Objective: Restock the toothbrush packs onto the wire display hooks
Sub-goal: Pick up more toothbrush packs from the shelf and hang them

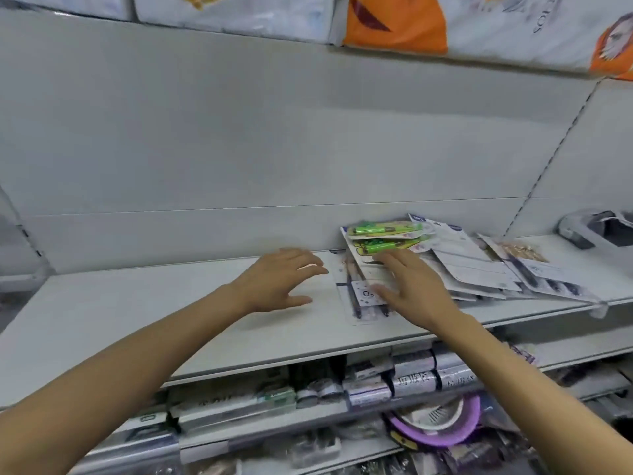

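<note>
item: toothbrush packs [445,262], loose overlapping heap on the white shelf [171,320], right of centre; one clear blister pack [359,296] lies flat at the heap's near edge. right hand [411,289] flat on that pack, fingers spread, gripping nothing. left hand [281,279] hovers just beside, fingers loosely spread. handling: probably light, stiff card, slick plastic; take by the card edge. hooks not in view.
</note>
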